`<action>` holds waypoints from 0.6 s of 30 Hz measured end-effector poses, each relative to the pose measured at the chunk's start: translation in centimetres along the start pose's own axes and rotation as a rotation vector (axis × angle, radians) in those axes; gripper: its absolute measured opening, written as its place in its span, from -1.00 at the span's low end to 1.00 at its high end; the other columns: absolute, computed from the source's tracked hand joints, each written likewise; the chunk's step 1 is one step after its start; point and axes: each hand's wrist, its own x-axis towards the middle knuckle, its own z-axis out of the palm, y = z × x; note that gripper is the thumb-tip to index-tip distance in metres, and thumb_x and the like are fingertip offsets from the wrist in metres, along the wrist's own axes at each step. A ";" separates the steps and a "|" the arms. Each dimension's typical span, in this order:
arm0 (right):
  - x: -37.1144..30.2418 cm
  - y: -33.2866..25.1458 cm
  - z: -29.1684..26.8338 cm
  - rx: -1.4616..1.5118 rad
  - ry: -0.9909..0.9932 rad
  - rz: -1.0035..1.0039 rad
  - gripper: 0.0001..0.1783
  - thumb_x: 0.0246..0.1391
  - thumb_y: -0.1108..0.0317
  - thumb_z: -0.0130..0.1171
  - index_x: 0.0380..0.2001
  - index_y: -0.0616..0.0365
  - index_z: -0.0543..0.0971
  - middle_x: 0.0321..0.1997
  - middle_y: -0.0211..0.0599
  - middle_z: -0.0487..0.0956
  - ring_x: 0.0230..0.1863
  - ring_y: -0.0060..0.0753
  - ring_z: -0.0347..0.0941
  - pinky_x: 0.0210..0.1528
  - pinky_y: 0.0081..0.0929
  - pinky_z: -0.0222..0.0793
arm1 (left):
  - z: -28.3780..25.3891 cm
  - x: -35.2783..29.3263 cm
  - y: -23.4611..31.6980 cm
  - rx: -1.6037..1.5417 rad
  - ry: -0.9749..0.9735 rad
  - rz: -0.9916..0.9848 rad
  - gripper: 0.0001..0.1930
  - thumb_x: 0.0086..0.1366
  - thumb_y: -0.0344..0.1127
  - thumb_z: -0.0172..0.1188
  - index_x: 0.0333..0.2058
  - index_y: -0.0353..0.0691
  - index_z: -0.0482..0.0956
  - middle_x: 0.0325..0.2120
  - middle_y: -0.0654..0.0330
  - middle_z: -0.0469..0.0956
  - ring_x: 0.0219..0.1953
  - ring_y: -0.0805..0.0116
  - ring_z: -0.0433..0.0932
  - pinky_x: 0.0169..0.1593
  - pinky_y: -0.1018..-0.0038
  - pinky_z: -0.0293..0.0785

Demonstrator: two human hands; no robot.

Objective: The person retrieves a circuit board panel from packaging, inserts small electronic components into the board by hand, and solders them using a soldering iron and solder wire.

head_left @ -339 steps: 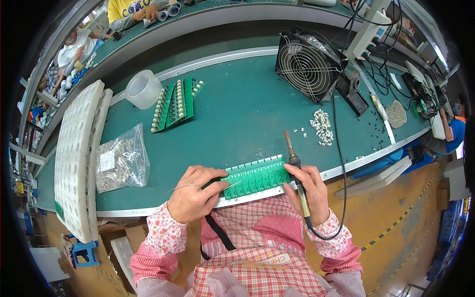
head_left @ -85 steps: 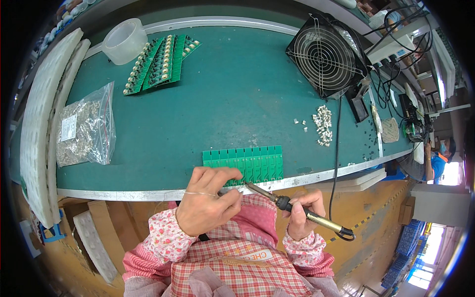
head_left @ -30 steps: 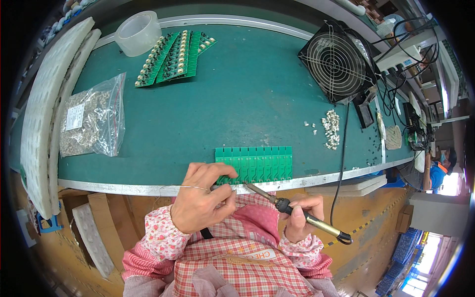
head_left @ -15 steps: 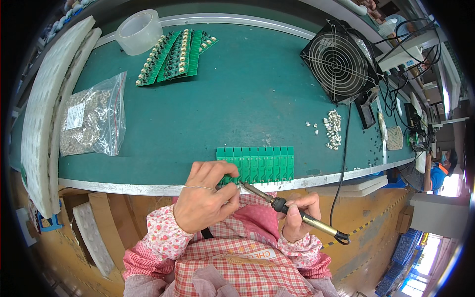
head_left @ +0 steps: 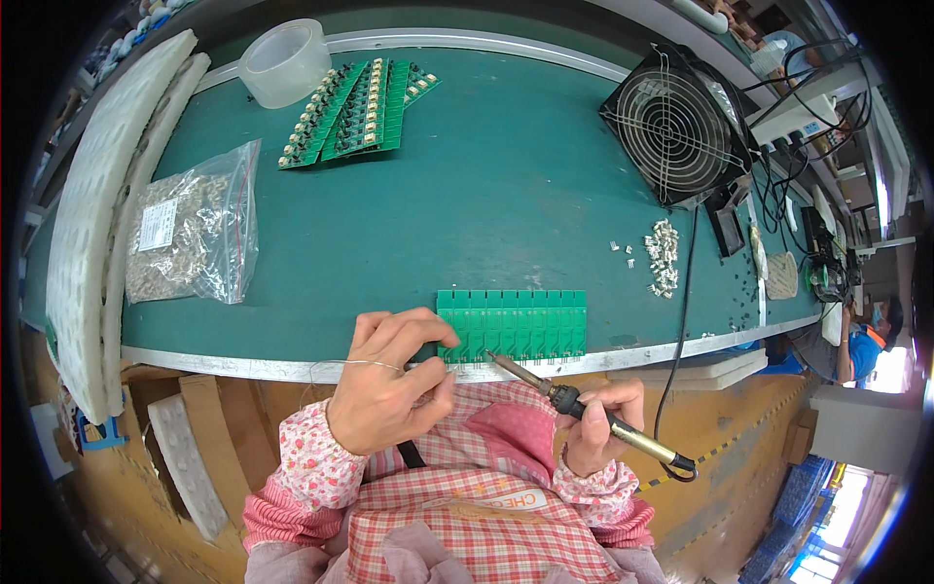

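Observation:
A green circuit board panel (head_left: 513, 316), divided into several narrow strips, lies at the near edge of the bench, with small pale parts along its front side. My right hand (head_left: 605, 420) is closed around a soldering iron (head_left: 642, 445), its tip touching or just above the board's front left part. At the board's left end is my left hand (head_left: 384, 394), thumb and fingers curled. A thin silvery solder wire (head_left: 329, 363) runs across those fingers; its tip end is too fine to make out.
Small white connectors (head_left: 664, 258) lie heaped at right, near a black fan (head_left: 671, 127) and the iron's cable (head_left: 688, 292). Finished-looking boards (head_left: 360, 112), a clear tape roll (head_left: 285, 63), a bag of parts (head_left: 190, 234) and white foam trays (head_left: 107, 224) occupy the left side.
My left hand has drawn back leftward from the board's front corner, uncovering more of it. The iron stays near the same spot. The whole view has shifted slightly.

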 end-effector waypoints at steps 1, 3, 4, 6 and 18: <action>0.0 0.0 0.1 0.001 -0.001 0.001 -0.76 0.08 0.29 0.04 -0.42 0.24 0.29 -0.69 -0.31 0.36 -0.79 -0.61 0.24 -0.75 -0.70 0.17 | 0.0 0.0 0.0 0.002 -0.001 0.001 -0.82 -0.22 -0.48 0.21 -0.72 -0.22 0.34 -0.31 0.22 0.51 -0.19 0.22 0.48 -0.17 0.29 0.25; -0.2 0.0 0.4 -0.010 -0.034 0.011 -0.76 0.08 0.28 0.03 -0.42 0.24 0.29 -0.68 -0.30 0.37 -0.79 -0.61 0.25 -0.75 -0.70 0.17 | 0.0 0.0 0.0 0.016 -0.024 0.002 -0.84 -0.19 -0.47 0.22 -0.70 -0.20 0.37 -0.29 0.23 0.48 -0.16 0.24 0.47 -0.15 0.29 0.24; -0.2 0.1 0.3 -0.009 -0.035 0.012 -0.76 0.08 0.28 0.03 -0.42 0.24 0.29 -0.68 -0.30 0.37 -0.79 -0.61 0.25 -0.75 -0.70 0.17 | 0.0 0.0 0.0 0.030 -0.046 0.005 -0.85 -0.16 -0.45 0.23 -0.67 -0.18 0.40 -0.27 0.25 0.46 -0.13 0.27 0.46 -0.13 0.30 0.23; -0.2 0.4 0.3 -0.007 -0.093 0.006 -0.76 0.08 0.28 0.03 -0.42 0.24 0.29 -0.68 -0.31 0.36 -0.79 -0.60 0.25 -0.75 -0.70 0.18 | 0.0 0.0 0.0 0.036 -0.049 0.003 -0.86 -0.16 -0.44 0.23 -0.67 -0.18 0.41 -0.26 0.26 0.46 -0.12 0.28 0.46 -0.13 0.30 0.23; -0.3 0.7 -1.1 0.067 -0.115 0.039 -0.84 0.11 0.40 0.05 -0.36 0.25 0.31 -0.60 -0.25 0.45 -0.67 -0.59 0.37 -0.62 -0.65 0.32 | 0.3 0.2 0.5 0.117 -0.118 -0.012 -0.89 -0.09 -0.29 0.26 -0.58 -0.08 0.49 -0.28 0.28 0.40 -0.09 0.24 0.38 -0.08 0.22 0.17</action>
